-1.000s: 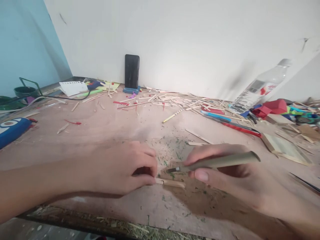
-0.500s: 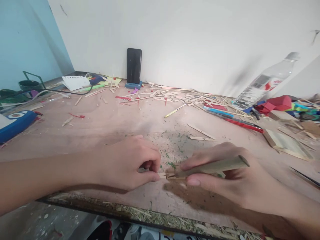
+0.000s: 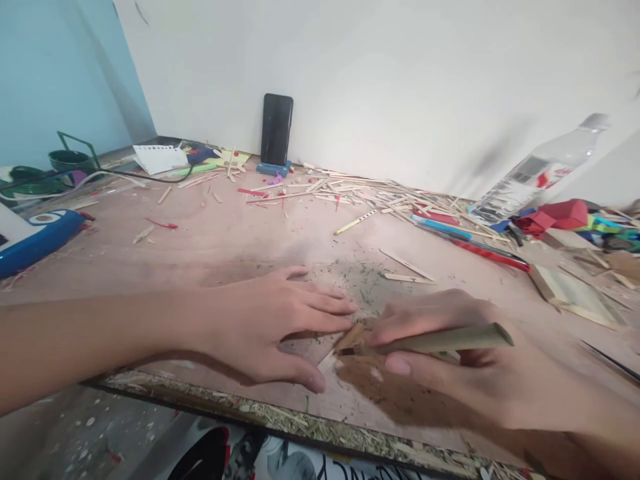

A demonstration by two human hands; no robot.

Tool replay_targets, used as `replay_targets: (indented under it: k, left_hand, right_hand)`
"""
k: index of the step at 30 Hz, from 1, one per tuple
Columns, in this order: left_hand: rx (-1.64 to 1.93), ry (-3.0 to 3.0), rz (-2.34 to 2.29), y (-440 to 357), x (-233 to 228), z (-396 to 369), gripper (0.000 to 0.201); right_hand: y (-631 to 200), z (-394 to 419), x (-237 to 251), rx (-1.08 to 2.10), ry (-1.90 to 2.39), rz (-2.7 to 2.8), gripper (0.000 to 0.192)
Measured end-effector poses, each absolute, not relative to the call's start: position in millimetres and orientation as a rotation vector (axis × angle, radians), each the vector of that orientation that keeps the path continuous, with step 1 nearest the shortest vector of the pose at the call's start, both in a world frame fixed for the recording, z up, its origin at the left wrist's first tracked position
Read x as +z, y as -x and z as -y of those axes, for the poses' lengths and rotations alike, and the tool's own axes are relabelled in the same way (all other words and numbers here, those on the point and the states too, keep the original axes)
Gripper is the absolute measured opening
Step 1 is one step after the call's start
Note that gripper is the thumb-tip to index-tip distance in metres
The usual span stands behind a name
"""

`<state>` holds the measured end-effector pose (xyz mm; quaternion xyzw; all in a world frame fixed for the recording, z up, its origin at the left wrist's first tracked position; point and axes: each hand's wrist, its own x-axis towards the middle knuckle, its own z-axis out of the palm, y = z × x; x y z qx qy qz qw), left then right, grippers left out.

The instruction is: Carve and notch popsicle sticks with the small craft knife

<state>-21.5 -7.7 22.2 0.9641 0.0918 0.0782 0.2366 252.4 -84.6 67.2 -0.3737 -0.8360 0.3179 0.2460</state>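
Observation:
My right hand (image 3: pixel 450 360) grips a carving knife (image 3: pixel 470 337) by its pale, greenish-brown wooden handle. Its short dark blade points left, close to the tabletop. By the blade lies a small piece of flat wooden stick (image 3: pixel 350 337), slanted and partly in shadow. My left hand (image 3: pixel 270 327) rests low over the table with fingers stretched and thumb apart, holding nothing. Its fingertips are beside the stick piece; whether they touch it I cannot tell. Green shavings (image 3: pixel 367 280) lie scattered beyond both hands.
Two thin sticks (image 3: pixel 409 278) lie past my right hand. A heap of sticks (image 3: pixel 360 190) runs along the wall, near a phone (image 3: pixel 277 130) standing upright. To the right are a red cutter (image 3: pixel 493 255), a wooden block (image 3: pixel 575 293) and a leaning bottle (image 3: pixel 545 170). The table's rough front edge (image 3: pixel 280 423) is close.
My left hand has opened from a pinch on the small stick, its fingers now spread forward. The stick piece has turned to a slant. My right hand still holds the knife. The view shifted slightly.

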Motion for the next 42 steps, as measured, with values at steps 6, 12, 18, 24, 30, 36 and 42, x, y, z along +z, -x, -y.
replay_targets:
  k: [6, 12, 18, 24, 30, 36, 42]
  left_hand:
    - [0.228, -2.675, -0.244, 17.8, 21.2, 15.2, 0.072]
    - [0.226, -2.67, -0.152, 16.7, 21.6, 18.9, 0.054]
    - [0.352, -2.653, -0.17, 14.0, 17.7, 20.7, 0.06]
    - [0.365, -2.637, -0.191, 12.8, 14.5, 22.0, 0.062]
    - [0.354, -2.652, -0.203, 12.0, 15.5, 22.0, 0.061]
    - [0.323, -2.682, -0.206, 12.5, 15.6, 23.7, 0.062]
    - [0.304, -2.668, -0.226, 12.7, 15.8, 23.7, 0.066]
  right_hand:
    - [-250.8, 87.1, 63.2, 0.947, 1.013, 2.255, 0.014]
    - [-247.2, 86.5, 68.3, 0.946, 1.034, 2.278, 0.014]
    - [-247.4, 86.7, 67.3, 0.924, 1.016, 2.297, 0.012]
    - [-252.9, 87.8, 62.8, 1.019, 0.995, 2.283, 0.016]
    - [-246.7, 89.5, 65.5, 0.879, 0.919, 2.34, 0.01]
    - [-239.7, 95.8, 62.0, 0.862, 0.897, 2.326, 0.012]
    - [-240.9, 98.5, 55.1, 0.86, 0.839, 2.32, 0.016]
